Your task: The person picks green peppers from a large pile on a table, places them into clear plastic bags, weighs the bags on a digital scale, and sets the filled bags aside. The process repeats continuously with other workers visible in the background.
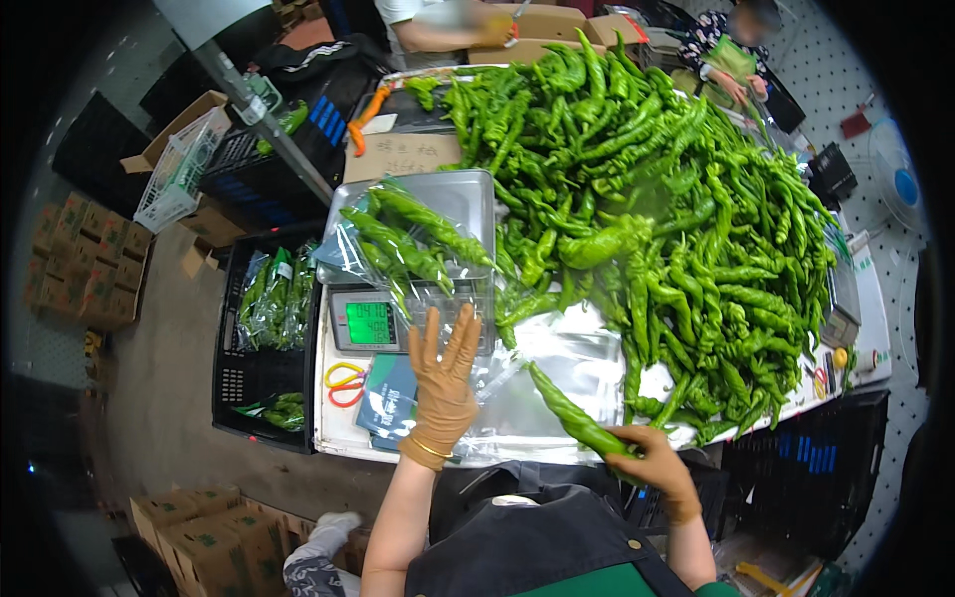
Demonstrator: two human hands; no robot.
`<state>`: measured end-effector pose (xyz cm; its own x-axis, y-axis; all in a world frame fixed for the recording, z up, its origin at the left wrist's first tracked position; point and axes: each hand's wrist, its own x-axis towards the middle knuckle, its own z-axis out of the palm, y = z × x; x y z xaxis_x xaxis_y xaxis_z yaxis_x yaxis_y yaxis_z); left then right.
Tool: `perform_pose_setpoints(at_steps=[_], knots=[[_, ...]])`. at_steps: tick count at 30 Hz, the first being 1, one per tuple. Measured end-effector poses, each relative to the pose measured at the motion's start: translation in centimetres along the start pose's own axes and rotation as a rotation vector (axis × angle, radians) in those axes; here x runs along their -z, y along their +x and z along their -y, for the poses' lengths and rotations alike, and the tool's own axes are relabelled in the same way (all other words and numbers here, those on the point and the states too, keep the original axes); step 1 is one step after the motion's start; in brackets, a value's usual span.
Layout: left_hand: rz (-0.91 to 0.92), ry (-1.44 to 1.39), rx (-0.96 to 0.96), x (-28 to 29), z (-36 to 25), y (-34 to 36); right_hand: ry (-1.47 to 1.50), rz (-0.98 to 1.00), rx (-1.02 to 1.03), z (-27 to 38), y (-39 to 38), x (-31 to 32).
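In a tan glove, my left hand (444,383) lies with fingers stretched out over the lower edge of the digital scale (477,214), at the mouth of a clear plastic bag (468,282). Several long green peppers fill that bag on the weighing pan. The scale's green display (370,323) is lit. My gloved right hand (657,468) is closed around the lower end of one long green pepper (572,410), which points up and left above the table's front edge. A big heap of loose green peppers (637,239) spreads beyond and to the right of both hands.
Red-and-yellow scissors (345,384) and a dark printed packet (386,398) lie left of my left hand. A black crate (231,383) with bagged peppers stands at the table's left. Cardboard boxes (214,542) are on the floor. Across the table, one person (741,45) holds a green bag; another stands nearby.
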<state>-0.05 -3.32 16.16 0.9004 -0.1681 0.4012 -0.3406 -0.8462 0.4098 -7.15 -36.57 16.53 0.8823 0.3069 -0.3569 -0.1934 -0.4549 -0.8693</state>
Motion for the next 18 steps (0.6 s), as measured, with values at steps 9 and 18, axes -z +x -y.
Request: perform_pose_setpoints(at_steps=[9, 18], knots=[[-0.034, -0.008, -0.09, -1.2, -0.7, 1.0, 0.053, 0.135, 0.087, 6.8, 9.8, -3.6], [-0.191, -0.033, -0.053, -0.9, 0.3, 1.0, 0.249, 0.358, 0.4, 14.9, 28.4, -12.6]])
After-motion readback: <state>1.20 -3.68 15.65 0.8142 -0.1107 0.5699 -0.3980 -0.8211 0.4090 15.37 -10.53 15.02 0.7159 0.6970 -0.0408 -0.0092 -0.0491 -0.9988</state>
